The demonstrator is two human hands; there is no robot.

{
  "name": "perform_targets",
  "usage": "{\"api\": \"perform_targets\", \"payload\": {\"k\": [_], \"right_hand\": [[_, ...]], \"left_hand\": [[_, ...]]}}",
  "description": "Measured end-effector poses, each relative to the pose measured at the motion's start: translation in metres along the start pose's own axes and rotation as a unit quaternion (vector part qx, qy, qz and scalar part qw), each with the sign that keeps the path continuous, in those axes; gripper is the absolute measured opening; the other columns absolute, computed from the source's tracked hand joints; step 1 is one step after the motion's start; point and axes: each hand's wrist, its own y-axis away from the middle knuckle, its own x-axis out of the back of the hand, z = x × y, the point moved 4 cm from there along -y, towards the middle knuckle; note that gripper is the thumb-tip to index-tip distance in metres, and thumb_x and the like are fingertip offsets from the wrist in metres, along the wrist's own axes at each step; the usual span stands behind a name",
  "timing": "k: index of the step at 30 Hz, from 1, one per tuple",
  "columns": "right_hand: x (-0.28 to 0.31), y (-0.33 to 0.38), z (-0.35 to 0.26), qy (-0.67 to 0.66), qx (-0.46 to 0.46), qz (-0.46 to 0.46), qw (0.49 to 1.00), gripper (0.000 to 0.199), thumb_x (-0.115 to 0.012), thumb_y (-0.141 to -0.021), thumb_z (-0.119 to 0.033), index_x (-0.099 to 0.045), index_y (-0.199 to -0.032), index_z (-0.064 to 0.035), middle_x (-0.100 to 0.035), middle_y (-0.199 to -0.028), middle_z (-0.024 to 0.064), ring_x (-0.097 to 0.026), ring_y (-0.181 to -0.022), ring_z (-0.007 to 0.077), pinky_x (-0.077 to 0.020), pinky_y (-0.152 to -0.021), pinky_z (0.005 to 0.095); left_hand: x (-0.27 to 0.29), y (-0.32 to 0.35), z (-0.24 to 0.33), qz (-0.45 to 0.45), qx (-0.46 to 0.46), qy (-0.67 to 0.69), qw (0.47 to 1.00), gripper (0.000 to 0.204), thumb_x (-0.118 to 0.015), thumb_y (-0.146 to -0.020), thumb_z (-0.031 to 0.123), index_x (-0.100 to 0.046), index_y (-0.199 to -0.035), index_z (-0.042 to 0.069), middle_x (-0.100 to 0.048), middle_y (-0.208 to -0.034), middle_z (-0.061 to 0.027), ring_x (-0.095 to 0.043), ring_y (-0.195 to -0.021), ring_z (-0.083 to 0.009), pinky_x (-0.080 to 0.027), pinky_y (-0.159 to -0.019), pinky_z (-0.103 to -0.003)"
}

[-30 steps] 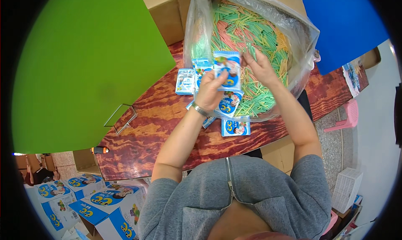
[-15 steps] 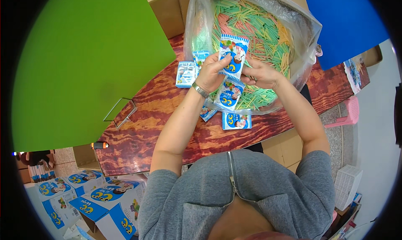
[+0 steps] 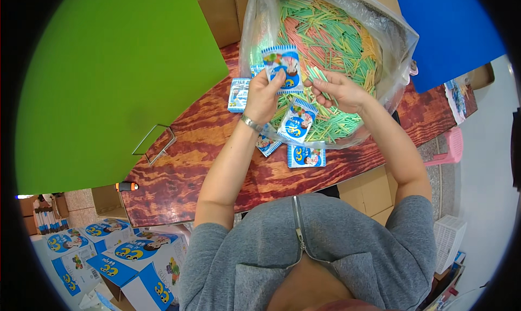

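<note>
My left hand [image 3: 262,100] is closed on a blue-and-white printed packet [image 3: 283,67], thumb across its front. To its right, my right hand [image 3: 347,92] pinches a few thin pale-green sticks [image 3: 316,75]. Both hands are above a plastic-lined box full of thin green, pink and yellow sticks [image 3: 325,37]. Another such packet [image 3: 298,120] lies on the sticks at the box's near side, just below my hands. More packets rest on the table: one [image 3: 306,157] in front of the box, one [image 3: 266,145] partly covered beside it, and a few [image 3: 239,94] left of my left hand.
Clear plastic lining [image 3: 400,50] folds over the box's rim. A green panel [image 3: 125,83] with a metal handle [image 3: 154,144] covers the left; a blue panel [image 3: 456,34] stands right. An orange-and-black object [image 3: 127,186] sits at the wood-patterned table's [image 3: 179,186] left edge. Printed cartons [image 3: 146,251] stand lower left.
My left hand has shifted left with its packet, away from my right hand. The sticks in my right hand now show clearly, and the packet on the pile is more exposed.
</note>
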Motion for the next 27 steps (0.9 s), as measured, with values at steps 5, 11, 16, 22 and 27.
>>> {"api": "perform_targets", "payload": {"k": [5, 11, 16, 22, 27], "right_hand": [[-0.005, 0.015, -0.053, 0.269, 0.027, 0.039, 0.962, 0.023, -0.049, -0.102, -0.029, -0.05, -0.105, -0.0065, -0.056, -0.077, 0.0034, -0.06, -0.067, 0.0101, -0.0456, -0.053, 0.0277], [-0.04, 0.022, -0.111, 0.655, 0.199, 0.024, 0.729, 0.032, -0.055, -0.096, -0.03, -0.049, -0.097, 0.0017, -0.06, -0.072, 0.0234, -0.06, -0.073, 0.0448, -0.0456, -0.065, 0.051], [-0.051, 0.013, -0.116, 0.689, 0.138, -0.003, 0.711, 0.034, -0.056, -0.096, -0.029, -0.053, -0.091, 0.0039, -0.061, -0.074, 0.0249, -0.061, -0.075, 0.0438, -0.0461, -0.067, 0.0511], [-0.059, 0.006, -0.115, 0.707, 0.112, -0.028, 0.698, 0.036, -0.057, -0.095, -0.031, -0.056, -0.09, 0.0044, -0.062, -0.072, 0.0244, -0.062, -0.078, 0.043, -0.0469, -0.07, 0.0508], [-0.057, -0.004, -0.118, 0.74, 0.094, -0.076, 0.662, 0.038, -0.058, -0.094, -0.033, -0.059, -0.088, 0.0048, -0.063, -0.069, 0.0212, -0.065, -0.074, 0.0381, -0.0496, -0.069, 0.0481]], "left_hand": [[0.027, 0.021, -0.006, 0.06, -0.05, -0.26, 0.962, 0.014, -0.074, -0.085, 0.013, -0.066, -0.088, 0.003, -0.066, -0.078, 0.0019, -0.055, -0.066, -0.0053, -0.046, -0.058, -0.023], [0.028, 0.026, -0.009, 0.14, -0.163, -0.443, 0.871, 0.025, -0.082, -0.076, 0.016, -0.06, -0.077, 0.003, -0.059, -0.066, -0.0039, -0.052, -0.057, -0.0121, -0.042, -0.052, -0.028], [0.018, 0.028, 0.004, 0.152, -0.243, -0.484, 0.827, 0.028, -0.084, -0.072, 0.014, -0.058, -0.076, 0.003, -0.057, -0.068, -0.007, -0.053, -0.055, -0.0187, -0.042, -0.05, -0.031], [0.009, 0.033, 0.017, 0.151, -0.311, -0.536, 0.77, 0.026, -0.083, -0.072, 0.01, -0.058, -0.076, 0.004, -0.058, -0.071, -0.0075, -0.055, -0.058, -0.0225, -0.043, -0.05, -0.034], [0.005, 0.035, 0.021, 0.112, -0.379, -0.55, 0.736, 0.019, -0.078, -0.072, 0.004, -0.061, -0.08, 0.004, -0.061, -0.076, -0.0086, -0.058, -0.069, -0.0265, -0.046, -0.058, -0.036]]}}
